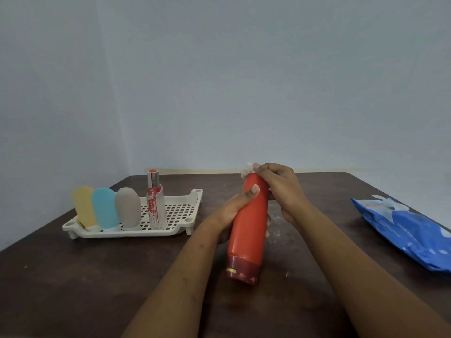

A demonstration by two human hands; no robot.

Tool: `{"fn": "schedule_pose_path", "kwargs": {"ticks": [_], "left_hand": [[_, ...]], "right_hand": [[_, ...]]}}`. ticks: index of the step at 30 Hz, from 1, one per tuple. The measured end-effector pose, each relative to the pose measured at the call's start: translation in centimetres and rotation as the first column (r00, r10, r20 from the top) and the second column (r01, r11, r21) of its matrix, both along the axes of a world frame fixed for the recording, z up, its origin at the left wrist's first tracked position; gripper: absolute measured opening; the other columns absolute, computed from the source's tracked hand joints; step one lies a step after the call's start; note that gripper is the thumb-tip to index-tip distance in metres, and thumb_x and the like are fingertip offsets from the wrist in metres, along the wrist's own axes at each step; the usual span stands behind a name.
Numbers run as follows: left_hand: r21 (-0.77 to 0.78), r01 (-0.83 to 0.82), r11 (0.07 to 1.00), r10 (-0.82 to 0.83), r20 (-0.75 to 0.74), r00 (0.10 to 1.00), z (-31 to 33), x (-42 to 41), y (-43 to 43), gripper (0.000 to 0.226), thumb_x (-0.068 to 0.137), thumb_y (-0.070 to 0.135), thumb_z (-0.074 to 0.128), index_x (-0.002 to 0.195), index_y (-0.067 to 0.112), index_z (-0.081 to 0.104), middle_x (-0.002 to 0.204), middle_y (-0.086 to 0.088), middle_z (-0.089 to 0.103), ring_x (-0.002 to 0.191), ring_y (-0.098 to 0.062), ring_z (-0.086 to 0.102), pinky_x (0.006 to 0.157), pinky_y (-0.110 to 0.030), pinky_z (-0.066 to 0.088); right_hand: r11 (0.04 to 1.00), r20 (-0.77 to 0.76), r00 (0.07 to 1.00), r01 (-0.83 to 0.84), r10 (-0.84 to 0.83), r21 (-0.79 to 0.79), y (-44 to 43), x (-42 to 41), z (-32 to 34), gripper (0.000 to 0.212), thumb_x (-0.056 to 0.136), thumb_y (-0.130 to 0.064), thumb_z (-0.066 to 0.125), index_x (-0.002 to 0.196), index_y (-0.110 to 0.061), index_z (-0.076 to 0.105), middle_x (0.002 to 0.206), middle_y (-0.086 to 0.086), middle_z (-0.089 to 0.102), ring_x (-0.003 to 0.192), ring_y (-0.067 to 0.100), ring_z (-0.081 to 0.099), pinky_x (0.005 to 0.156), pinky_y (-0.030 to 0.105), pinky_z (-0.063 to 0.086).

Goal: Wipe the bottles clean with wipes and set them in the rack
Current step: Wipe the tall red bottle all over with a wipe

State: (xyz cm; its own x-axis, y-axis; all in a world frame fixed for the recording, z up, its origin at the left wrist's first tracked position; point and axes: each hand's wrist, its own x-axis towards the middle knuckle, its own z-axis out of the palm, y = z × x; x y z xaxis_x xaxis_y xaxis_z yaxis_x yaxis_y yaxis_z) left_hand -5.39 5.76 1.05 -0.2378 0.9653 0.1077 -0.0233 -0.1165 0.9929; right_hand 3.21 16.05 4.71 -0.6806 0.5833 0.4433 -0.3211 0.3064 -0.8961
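Fingers of the left hand wrap the orange bottle at mid-body, held tilted above the table, cap nearest; the right hand pinches a white wipe against its far end; smooth, stiff plastic, likely slippery once damp; best gripped round the body; the rack sits far left.

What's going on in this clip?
A person is wiping a red bottle held over the table. The left hand grips its body, cap toward the camera, while the right hand presses a white wipe on its far end. A yellow bottle, a blue bottle, a grey bottle and a clear bottle stand in the white rack; a blue wipes pack lies at right.
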Motion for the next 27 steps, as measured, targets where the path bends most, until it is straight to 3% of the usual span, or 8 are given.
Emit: {"fn": "schedule_pose_path", "kwargs": {"ticks": [7,13,16,18,21,27], "left_hand": [[-0.007,-0.031,0.999,0.031,0.033,0.999,-0.1,-0.2,-0.3,0.109,0.037,0.074,0.081,0.115,0.003,0.050,0.078,-0.016,0.067,0.064,-0.027,0.068,0.060,-0.033,0.057],[-0.021,-0.024,0.999,0.025,0.046,0.999,-0.2,-0.4,-0.4,0.104,0.036,0.076,0.080,0.107,0.004,0.053,0.076,-0.015,0.068,0.062,-0.027,0.068,0.059,-0.032,0.057],[-0.010,-0.017,1.000,0.017,0.056,0.998,-0.2,-0.4,-0.4,0.102,0.037,0.075,0.080,0.106,0.005,0.055,0.075,-0.015,0.067,0.061,-0.027,0.068,0.058,-0.032,0.057],[-0.005,-0.007,1.000,0.008,0.063,0.998,-0.2,-0.3,-0.5,0.102,0.038,0.074,0.080,0.108,0.005,0.053,0.075,-0.016,0.067,0.061,-0.028,0.068,0.058,-0.032,0.057],[-0.016,-0.010,1.000,0.011,0.051,0.999,-0.2,-0.3,-0.4,0.104,0.039,0.074,0.080,0.112,0.006,0.051,0.078,-0.016,0.067,0.064,-0.028,0.068,0.060,-0.034,0.057],[-0.020,-0.011,1.000,0.012,0.032,0.999,-0.1,-0.3,-0.4,0.104,0.040,0.075,0.079,0.114,0.006,0.052,0.078,-0.016,0.067,0.064,-0.028,0.068,0.061,-0.033,0.057]], "right_hand": [[0.996,0.018,0.997,-0.069,0.070,-0.056,1.5,-0.1,-0.7,0.028,0.093,-0.024,0.059,0.070,-0.007,0.057,0.066,0.006,0.052,0.059,0.013,0.054,0.056,0.022,0.050],[0.994,0.026,0.995,-0.095,0.096,-0.053,2.0,-0.2,-1.2,0.021,0.094,-0.020,0.058,0.078,-0.006,0.059,0.070,0.005,0.060,0.062,0.012,0.061,0.060,0.027,0.053],[0.990,-0.002,0.992,-0.125,0.125,-0.072,2.2,-0.1,-1.2,0.006,0.094,-0.016,0.057,0.097,-0.014,0.061,0.079,0.003,0.062,0.069,0.015,0.062,0.060,0.029,0.052],[0.983,0.038,0.983,-0.178,0.180,-0.050,2.2,0.0,-1.1,0.017,0.097,-0.019,0.051,0.110,-0.020,0.062,0.091,0.003,0.066,0.081,0.016,0.066,0.067,0.030,0.054],[0.974,0.095,0.970,-0.226,0.225,0.003,2.0,-0.1,-1.1,0.026,0.099,-0.027,0.046,0.111,-0.015,0.066,0.106,0.007,0.068,0.095,0.022,0.066,0.072,0.030,0.055],[0.978,0.074,0.975,-0.210,0.209,-0.005,2.2,-0.1,-1.1,0.025,0.098,-0.025,0.048,0.102,-0.010,0.067,0.093,0.012,0.064,0.080,0.020,0.063,0.064,0.026,0.052]]}}
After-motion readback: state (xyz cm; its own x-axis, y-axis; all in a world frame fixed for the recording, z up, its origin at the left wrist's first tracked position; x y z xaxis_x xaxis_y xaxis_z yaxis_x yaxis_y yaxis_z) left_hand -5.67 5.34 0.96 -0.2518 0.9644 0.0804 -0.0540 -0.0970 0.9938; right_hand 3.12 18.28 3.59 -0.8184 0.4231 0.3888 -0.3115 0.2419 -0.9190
